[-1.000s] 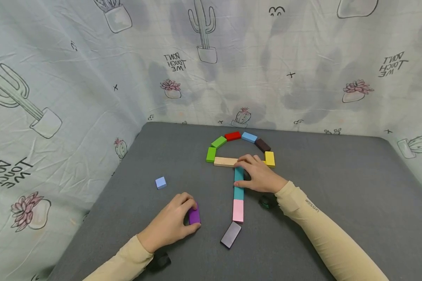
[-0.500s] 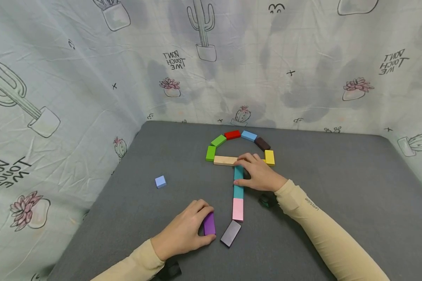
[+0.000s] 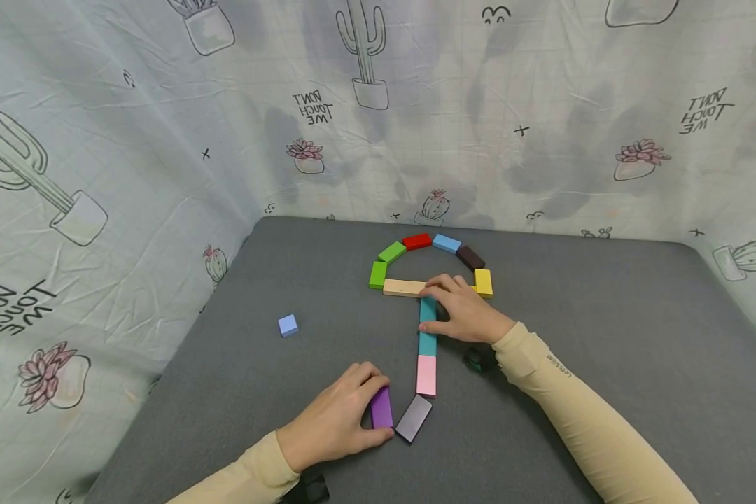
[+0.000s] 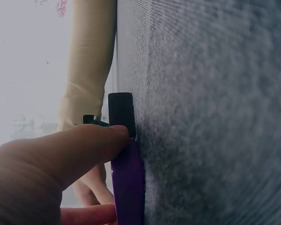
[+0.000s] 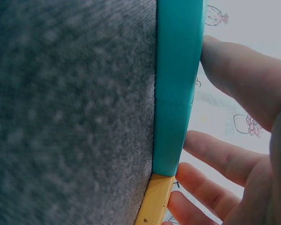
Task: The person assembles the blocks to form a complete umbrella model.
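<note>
My left hand [image 3: 337, 420] pinches a purple block [image 3: 381, 409] between thumb and fingers, low over the table. Its near end sits right beside the tilted dark grey block [image 3: 414, 418]; in the left wrist view the thumb tip lies where the purple block [image 4: 129, 183] meets the dark block [image 4: 121, 110]. My right hand [image 3: 466, 313] rests its fingertips and thumb on the upper face of the teal blocks [image 3: 428, 343], fingers fairly straight. In the right wrist view two teal blocks [image 5: 178, 61] stand end to end, followed by a yellowish block [image 5: 154, 199]. A pink block [image 3: 425, 375] continues the row.
An arch of green [image 3: 392, 252], red [image 3: 417, 242], blue [image 3: 446, 243], dark brown [image 3: 470, 257] and yellow blocks [image 3: 483, 283] stands over a pale wooden block [image 3: 404, 288]. A small light-blue block [image 3: 288, 325] lies at left. Patterned cloth [image 3: 466, 105] hangs behind the grey table [image 3: 605, 336].
My left hand has slid the purple block right and slightly toward me, up to the dark grey block. The right hand has stayed in place on the teal blocks.
</note>
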Demonstrator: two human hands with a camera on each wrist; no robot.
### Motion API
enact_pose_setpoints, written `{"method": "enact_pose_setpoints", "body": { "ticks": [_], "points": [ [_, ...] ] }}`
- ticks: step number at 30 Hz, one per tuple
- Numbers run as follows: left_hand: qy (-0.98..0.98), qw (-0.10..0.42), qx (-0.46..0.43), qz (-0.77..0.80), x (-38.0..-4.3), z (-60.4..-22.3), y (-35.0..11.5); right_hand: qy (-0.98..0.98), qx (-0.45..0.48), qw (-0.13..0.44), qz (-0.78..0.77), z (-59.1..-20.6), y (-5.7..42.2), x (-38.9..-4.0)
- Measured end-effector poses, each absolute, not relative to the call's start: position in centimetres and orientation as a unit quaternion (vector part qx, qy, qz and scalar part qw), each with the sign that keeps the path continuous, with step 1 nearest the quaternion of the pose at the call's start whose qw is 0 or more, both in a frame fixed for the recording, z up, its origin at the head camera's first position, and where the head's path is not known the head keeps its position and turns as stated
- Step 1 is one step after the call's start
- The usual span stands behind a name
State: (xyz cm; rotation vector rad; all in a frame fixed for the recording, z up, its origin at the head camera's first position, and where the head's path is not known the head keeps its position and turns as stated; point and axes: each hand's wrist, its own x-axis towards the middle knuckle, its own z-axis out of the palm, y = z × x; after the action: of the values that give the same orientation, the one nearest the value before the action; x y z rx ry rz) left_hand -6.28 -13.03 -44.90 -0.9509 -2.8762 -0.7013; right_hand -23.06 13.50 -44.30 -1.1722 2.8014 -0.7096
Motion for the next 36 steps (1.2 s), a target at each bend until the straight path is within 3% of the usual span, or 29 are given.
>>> {"method": "enact_pose_setpoints", "body": {
  "ticks": [36],
  "points": [
    [-0.924, 0.029, -0.3, -0.237, -5.78, -45.18, -12.68, 0.9, -0.368, 0.015, -0.231, -44.04, 13.45, -22.83]
  ]
}}
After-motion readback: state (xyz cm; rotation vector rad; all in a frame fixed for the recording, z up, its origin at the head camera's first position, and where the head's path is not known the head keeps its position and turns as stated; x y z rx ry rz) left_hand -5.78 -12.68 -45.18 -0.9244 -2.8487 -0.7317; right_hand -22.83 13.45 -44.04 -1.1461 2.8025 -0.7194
